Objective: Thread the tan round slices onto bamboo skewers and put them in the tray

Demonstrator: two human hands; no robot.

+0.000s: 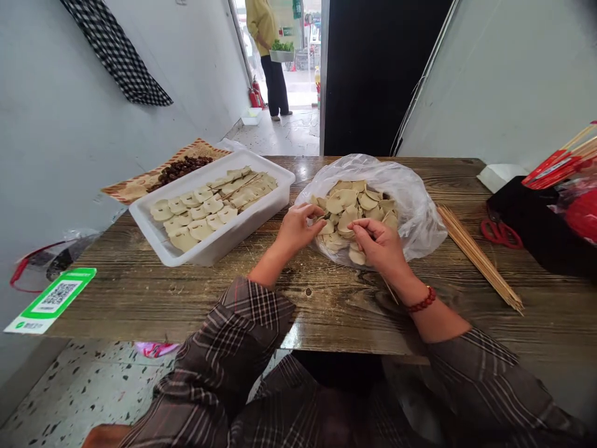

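A clear plastic bag point(422, 214) lies opened out on the table, heaped with pale beige, thin round slices point(345, 200) whose kind I cannot make out. At the bag's left edge is my left hand point(298, 229), its thumb and forefinger apart beside the slices. My right hand point(380, 244) is closed in a pinch over the front of the heap, holding a thin bamboo skewer point(390, 291) whose end shows below the palm. To the left, a white plastic tray point(212, 252) holds rows of the same slices threaded on skewers point(200, 211).
A bundle of bamboo skewers point(480, 258) lies right of the bag, near red-handled scissors point(501, 233) and a black container point(536, 224). Dark brown pieces point(180, 171) rest on patterned paper behind the tray. A green QR card point(53, 300) sits at the table's left edge. Someone stands in the doorway.
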